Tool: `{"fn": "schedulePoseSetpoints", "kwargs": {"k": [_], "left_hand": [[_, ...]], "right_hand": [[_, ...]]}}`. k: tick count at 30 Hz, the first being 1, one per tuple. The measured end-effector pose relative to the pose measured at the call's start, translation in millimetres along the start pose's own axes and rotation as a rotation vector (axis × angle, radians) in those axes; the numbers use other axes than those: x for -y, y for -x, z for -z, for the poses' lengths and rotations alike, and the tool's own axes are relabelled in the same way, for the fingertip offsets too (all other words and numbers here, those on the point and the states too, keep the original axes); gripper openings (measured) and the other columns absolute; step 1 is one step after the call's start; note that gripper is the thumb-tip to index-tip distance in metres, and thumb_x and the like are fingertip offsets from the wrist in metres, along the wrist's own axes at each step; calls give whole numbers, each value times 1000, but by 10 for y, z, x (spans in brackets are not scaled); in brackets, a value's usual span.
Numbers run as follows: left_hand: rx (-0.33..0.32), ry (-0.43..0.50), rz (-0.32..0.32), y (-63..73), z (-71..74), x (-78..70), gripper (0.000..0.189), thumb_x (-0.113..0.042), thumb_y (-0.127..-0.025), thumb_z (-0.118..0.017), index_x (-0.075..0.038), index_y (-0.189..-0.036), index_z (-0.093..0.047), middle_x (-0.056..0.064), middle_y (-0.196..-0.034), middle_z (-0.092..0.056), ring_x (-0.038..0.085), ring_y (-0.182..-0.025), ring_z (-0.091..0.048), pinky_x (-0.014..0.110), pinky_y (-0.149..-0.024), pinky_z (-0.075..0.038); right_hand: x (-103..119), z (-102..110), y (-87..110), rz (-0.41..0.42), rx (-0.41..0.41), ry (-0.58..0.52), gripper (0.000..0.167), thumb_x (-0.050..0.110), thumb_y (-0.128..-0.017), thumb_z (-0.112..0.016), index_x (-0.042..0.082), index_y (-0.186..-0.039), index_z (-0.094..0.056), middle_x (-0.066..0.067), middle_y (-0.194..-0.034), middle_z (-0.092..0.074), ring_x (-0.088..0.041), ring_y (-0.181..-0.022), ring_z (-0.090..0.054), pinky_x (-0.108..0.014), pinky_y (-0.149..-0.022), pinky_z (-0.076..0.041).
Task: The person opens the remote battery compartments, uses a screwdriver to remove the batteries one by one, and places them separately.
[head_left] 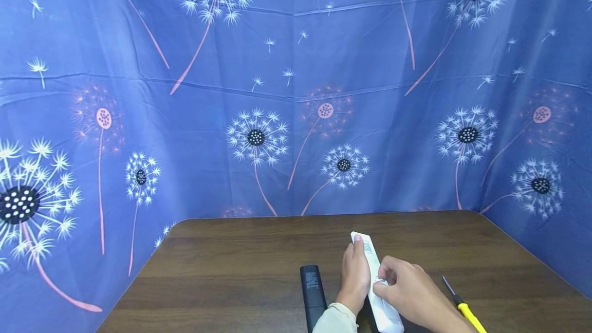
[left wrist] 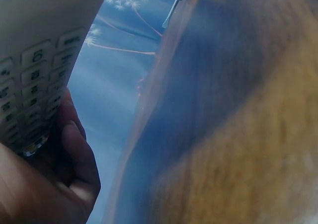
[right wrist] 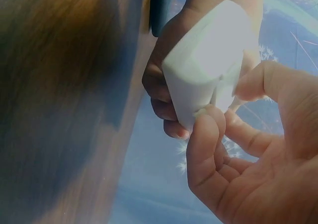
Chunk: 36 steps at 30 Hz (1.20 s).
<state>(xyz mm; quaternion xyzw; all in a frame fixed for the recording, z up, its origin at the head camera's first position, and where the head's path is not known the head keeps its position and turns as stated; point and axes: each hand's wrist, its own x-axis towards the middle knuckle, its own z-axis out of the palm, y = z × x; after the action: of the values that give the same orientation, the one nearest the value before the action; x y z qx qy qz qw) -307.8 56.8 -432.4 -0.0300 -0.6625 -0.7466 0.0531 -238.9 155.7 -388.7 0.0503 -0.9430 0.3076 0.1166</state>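
A white remote control (head_left: pixel 386 315) is gripped along its side by my left hand (head_left: pixel 355 276). Its rows of buttons (left wrist: pixel 34 89) face down past the curled fingers in the left wrist view, so the back is uppermost. My right hand (head_left: pixel 407 287) bends over the back of the remote. Thumb and index finger pinch at the battery cover (right wrist: pixel 227 91), where a narrow gap shows along its edge in the right wrist view. Whatever lies inside the remote is hidden.
A long black object (head_left: pixel 313 292) with pale printing lies on the brown table (head_left: pixel 222 271), left of my left hand. To the right lies a screwdriver (head_left: pixel 469 317) with a yellow handle. Blue dandelion-patterned cloth (head_left: pixel 296 158) hangs around the table's edges.
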Motion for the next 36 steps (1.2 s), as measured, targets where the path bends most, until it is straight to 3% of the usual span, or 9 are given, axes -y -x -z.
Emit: {"fn": "schedulePoseSetpoints", "kwargs": {"k": [4, 10, 16, 30, 36], "left_hand": [[-3, 12, 7, -4, -8, -3, 45, -44, -108, -34, -8, -106, -60, 2, -84, -56, 16, -73, -56, 32, -67, -48], [-30, -44, 5, 14, -7, -6, 46, -47, -108, -34, -9, -105, -60, 2, -84, -54, 16, -74, -54, 33, -68, -46], [-20, -22, 10, 32, -14, -6, 43, -45, -108, -36, -9, -103, -60, 2, -81, -55, 15, -71, -55, 31, -64, -46], [-29, -22, 33, 31, 11, -15, 45, -49, -107, -36, -11, -112, -60, 1, -87, -56, 16, -77, -55, 34, -72, -46], [-18, 10, 42, 22, 7, -15, 48, -50, -107, -35, -10, -117, -60, 2, -86, -57, 16, -74, -57, 34, -70, -48]], "right_hand": [[-4, -2, -1, -19, -8, 8, 17, 11, -73, -75, 15, -81, -61, 3, -66, -50, -13, -58, -46, -28, -51, -36], [-11, 4, -9, -33, -8, 0, 16, 12, -73, -75, 13, -83, -62, 2, -67, -51, -14, -60, -47, -28, -51, -37], [-7, 57, 8, -3, -74, 16, 16, 12, -73, -73, 16, -80, -59, 4, -67, -48, -11, -58, -44, -26, -52, -35], [-8, 84, 9, -15, -52, -9, 14, 11, -77, -72, 14, -87, -63, 4, -70, -52, -11, -62, -47, -26, -55, -37], [-38, 147, 19, 1, -107, -7, 11, 11, -80, -71, 13, -86, -62, 5, -72, -54, -10, -65, -49, -26, -58, -39]]}}
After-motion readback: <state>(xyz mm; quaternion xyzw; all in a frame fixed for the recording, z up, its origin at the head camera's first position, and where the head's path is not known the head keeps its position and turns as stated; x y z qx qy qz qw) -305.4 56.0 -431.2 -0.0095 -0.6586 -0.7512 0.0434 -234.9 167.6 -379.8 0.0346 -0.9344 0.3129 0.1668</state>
